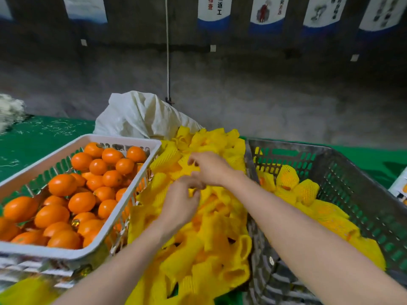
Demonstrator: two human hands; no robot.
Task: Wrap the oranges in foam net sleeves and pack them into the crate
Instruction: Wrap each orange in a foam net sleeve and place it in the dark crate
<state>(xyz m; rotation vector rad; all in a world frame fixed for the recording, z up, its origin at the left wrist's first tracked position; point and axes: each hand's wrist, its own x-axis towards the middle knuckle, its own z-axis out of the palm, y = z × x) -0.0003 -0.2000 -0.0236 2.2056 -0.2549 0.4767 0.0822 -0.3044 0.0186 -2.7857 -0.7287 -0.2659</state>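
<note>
Right now, your two hands are working close together over the heap of yellow foam net sleeves, which is lying in the middle of the green table, squeezed between the two containers. Your left hand is curling its fingers around a bit of yellow sleeve near the top of the heap. Your right hand, just beyond it and almost touching it, is pinching sleeve material with bent fingertips. Whether both hands are gripping one and the same sleeve, you cannot tell from this blurred view.

Bare oranges are filling the white basket that is sitting toward the table's left edge, its right wall pressing against the heap. Toward the right edge the grey crate is standing, its left wall touching the heap. Several wrapped oranges are lying inside it, along its right wall. A white sack is slumping at the table's far edge, behind the basket and the heap.
</note>
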